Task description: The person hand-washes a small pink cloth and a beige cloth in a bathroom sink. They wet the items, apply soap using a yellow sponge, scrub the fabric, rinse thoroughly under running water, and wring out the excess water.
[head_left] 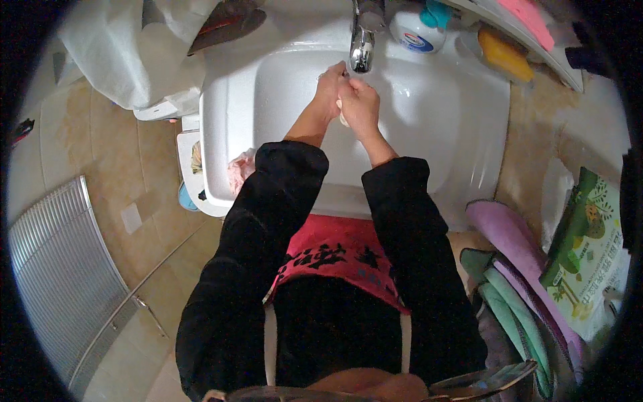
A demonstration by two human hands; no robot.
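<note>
Had right hand [362,108] curled round pale lump [343,116], couldn't tell grip of left hand [327,94]. Probably paid to rub low over sink [429,141].

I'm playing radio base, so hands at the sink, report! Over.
Left hand and right hand: together over basin. Pale thing, possibly soap: showing between them. Nearest obstacle: faucet, close by.

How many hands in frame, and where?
2. The left hand and right hand overlap near the faucet, over the white basin. They partly hide each other; no others show.
</note>
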